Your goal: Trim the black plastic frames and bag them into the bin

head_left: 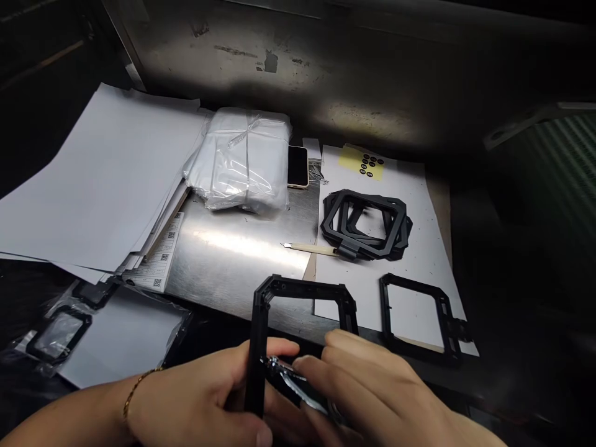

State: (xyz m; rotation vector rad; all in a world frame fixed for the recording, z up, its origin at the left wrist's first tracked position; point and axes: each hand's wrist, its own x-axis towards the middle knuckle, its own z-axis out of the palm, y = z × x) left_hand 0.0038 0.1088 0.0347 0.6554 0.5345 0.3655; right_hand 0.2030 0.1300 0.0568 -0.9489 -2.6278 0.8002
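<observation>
Black plastic frame (298, 287) stands between both grips: left grip (190, 391) closed around its side, right grip (367, 391) curled beside a shiny metal piece (291, 375), its hold unclear.

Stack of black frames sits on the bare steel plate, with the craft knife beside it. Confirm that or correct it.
Wrong surface. The head view shows the stack of black frames on a white paper sheet, not on the bare steel plate. The craft knife does lie beside it.

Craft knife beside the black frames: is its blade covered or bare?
Bare: the metal blade of the craft knife sticks out uncapped past its pale handle.
</observation>
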